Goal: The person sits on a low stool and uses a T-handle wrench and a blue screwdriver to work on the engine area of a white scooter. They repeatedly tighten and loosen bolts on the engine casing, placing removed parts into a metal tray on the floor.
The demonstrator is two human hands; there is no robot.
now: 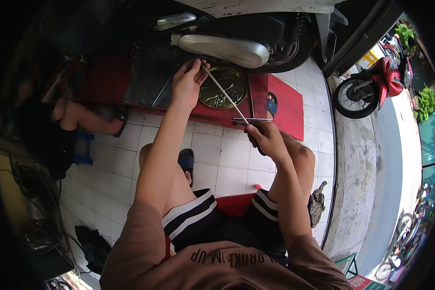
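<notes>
Slanting between my two hands is a long, thin, silvery rod-shaped tool (225,94). My left hand (189,79) is raised beside the scooter, its fingers pinched at the rod's upper end. Lower and to the right, my right hand (267,139) is closed around the other end, which the fingers mostly hide, so its exact kind is unclear. Beneath the rod, a round brass-coloured tray (240,96) holds several small metal parts. By its right side lies a T-shaped metal bar (252,104), its crossbar just above my right hand.
A scooter with a silver engine cover (222,50) stands on the red platform (290,106) ahead. At left, another person (58,116) sits near a blue stool (84,147). A red motorbike (372,87) is outside at right. A crumpled cloth (317,205) lies on the tiles.
</notes>
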